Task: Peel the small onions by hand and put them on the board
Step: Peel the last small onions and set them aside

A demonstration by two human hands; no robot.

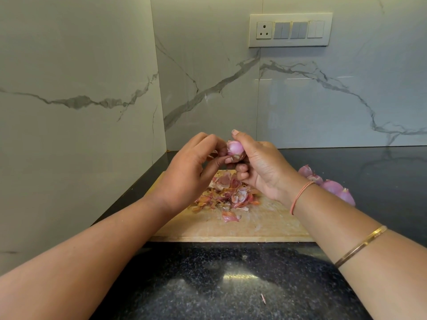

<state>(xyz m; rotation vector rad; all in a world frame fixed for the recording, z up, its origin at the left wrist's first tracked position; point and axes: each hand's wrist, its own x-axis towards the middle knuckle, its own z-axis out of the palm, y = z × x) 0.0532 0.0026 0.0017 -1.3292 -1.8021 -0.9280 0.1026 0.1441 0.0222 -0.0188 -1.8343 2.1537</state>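
Both hands were held up over the board [231,229]. A small onion [234,148] was gripped in the curled fingers of the right hand [261,167], and its skin was pinched by the left hand [184,172]. The onion was held nearly upright, tip up. Its sides were hidden by fingers.

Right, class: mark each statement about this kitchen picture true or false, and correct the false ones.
1. The right hand holds a small onion above the board. True.
2. The peels lie in a bowl. False: they are piled on the board.
3. The left hand lies flat on the board. False: it pinches loose skin at the small onion.
4. More onions lie on the dark counter at the right. True.
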